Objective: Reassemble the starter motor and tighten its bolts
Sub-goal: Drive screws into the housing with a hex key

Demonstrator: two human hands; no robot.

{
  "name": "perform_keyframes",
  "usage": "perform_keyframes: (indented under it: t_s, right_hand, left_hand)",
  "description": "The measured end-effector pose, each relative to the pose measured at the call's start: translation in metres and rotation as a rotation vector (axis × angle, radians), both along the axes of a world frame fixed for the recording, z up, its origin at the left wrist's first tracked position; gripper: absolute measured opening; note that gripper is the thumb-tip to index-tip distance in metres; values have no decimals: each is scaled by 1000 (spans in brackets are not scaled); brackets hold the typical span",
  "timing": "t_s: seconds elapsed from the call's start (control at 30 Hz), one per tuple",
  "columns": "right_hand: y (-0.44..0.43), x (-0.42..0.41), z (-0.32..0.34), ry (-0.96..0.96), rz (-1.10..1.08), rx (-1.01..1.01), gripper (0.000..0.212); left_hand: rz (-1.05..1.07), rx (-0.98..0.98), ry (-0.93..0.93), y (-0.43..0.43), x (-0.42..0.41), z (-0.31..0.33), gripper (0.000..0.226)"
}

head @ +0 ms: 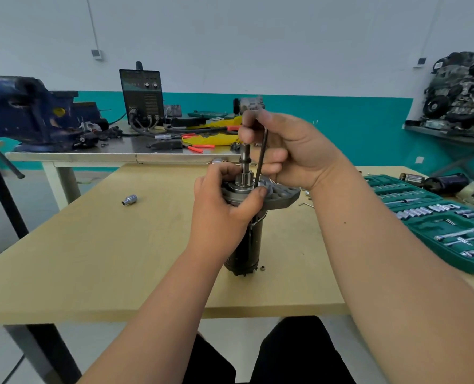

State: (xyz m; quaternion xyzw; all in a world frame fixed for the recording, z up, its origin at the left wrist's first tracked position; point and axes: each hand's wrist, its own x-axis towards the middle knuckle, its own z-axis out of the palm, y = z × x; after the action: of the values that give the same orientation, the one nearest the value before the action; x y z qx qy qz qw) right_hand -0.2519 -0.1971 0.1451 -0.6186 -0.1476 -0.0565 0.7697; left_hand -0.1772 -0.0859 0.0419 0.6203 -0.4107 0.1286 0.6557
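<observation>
The starter motor (244, 250) stands upright on the wooden table (91, 245), dark cylindrical body below, grey flange and pinion shaft on top. My left hand (222, 209) grips the flange from the left, thumb lying across its front edge. My right hand (291, 151) holds a dark L-shaped hex key (262, 159) near its bend. The key's long leg runs down beside the shaft, and its tip meets the flange top just above my left thumb. The bolt under the tip is hidden.
A loose socket (129, 200) lies on the table to the left. A small ring (262, 268) sits by the motor's base. An open green socket set (435, 217) fills the right side. Behind stand a metal bench (91, 155) with a blue vise (28, 112) and a welder (143, 98).
</observation>
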Motion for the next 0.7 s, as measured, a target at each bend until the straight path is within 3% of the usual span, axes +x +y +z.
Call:
perform_keyframes:
  t_s: [0.47,0.7]
  right_hand:
    - [7,0,7,-59,-294,-30,13]
    - [-33,-18,0,-139,-383,510,21]
  left_hand:
    - [-10,3,59,1,1,1,39]
    - [-6,-15,24,2,0,-4,39]
